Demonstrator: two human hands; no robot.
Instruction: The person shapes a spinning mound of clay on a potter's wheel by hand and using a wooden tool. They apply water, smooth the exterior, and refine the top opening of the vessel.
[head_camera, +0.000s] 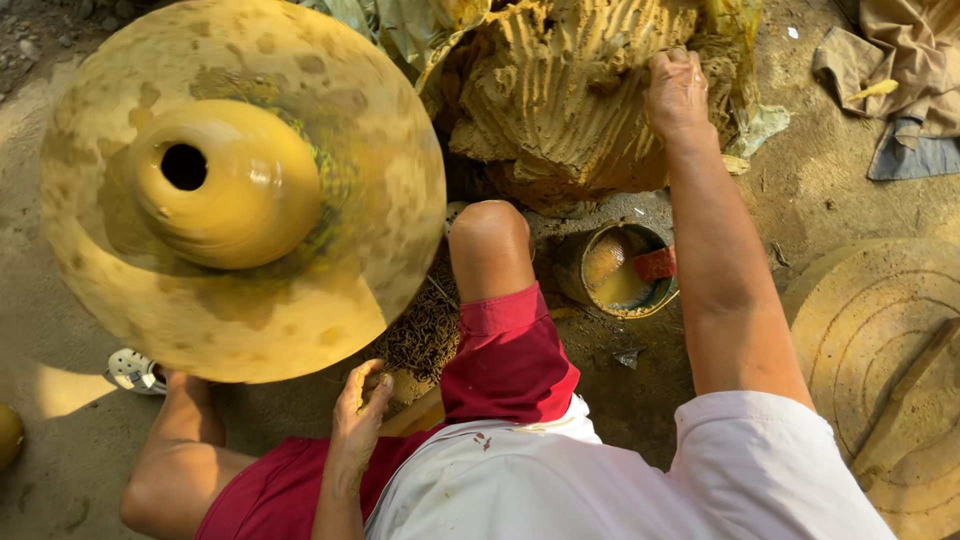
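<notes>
One big clay heap (570, 100) sits at the far edge of the dirt floor (800, 190), surface raked with finger grooves, plastic sheet (420, 30) tucked behind it. Right hand (678, 92) is pressed into the heap's upper right side, fingers curled and digging into the clay; whether a lump has come free in the grip, can't tell. Left hand (358, 420) rests loose by the near rim of the potter's wheel (380, 150), fingers half bent, holding nothing. Wet clay pot (225, 182) stands centred on the wheel, narrow mouth up. Small tin of slip (618, 272) with a red sponge (655, 264) sits on the floor between heap and the person's bent knee. Round grooved disc (880, 350) at the right edge, crumpled cloths (900, 60) in the far right corner.
</notes>
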